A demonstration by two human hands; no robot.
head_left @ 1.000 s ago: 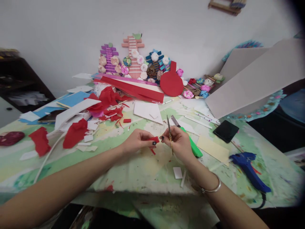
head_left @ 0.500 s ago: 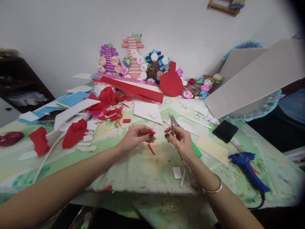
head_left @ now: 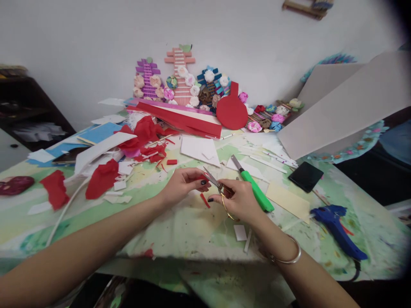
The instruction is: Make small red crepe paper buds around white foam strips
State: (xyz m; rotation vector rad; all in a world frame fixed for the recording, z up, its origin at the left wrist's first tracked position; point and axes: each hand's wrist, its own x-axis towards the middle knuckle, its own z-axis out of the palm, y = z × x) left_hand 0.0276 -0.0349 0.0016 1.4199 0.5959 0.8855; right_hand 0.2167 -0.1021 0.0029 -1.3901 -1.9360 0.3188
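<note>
a dark red lump point(head_left: 15, 185) is being seen at the far left edge of the paint-stained green table point(head_left: 180, 231), with torn red crepe paper scraps point(head_left: 102, 179) and white foam offcuts point(head_left: 119, 185) lying just beyond it. blue and white foam sheets point(head_left: 96, 133) are being stacked behind these, and long red and pink foam strips point(head_left: 180, 119) are being laid across the back of the table before a row of paper-flower craft models point(head_left: 180, 81) standing against the wall.

near the middle, a small red foam piece point(head_left: 203, 177) is being pinched closed between thumb and fingertips of the left hand point(head_left: 183, 185), just above the table. a thin red sliver point(head_left: 204, 200) is lying on the table right under it.

just to the right, small gold-handled scissors point(head_left: 215, 185) are being gripped by the right hand point(head_left: 239, 200), fingers being closed through the loops. their long axis is running from lower right to upper left, the blades pointing toward the red piece and touching or almost touching it; whether the blades are parted cannot be told.

beside the right hand, a green-handled craft knife point(head_left: 255, 188) is lying with its blade pointing away and to the left. small white foam bits point(head_left: 240, 232) are lying near the wrist. further right, a pale yellow card point(head_left: 287, 200), a black phone point(head_left: 305, 176) and a blue glue gun point(head_left: 337, 229) are being spread out, with large grey boards point(head_left: 343, 107) leaning at the back.
</note>
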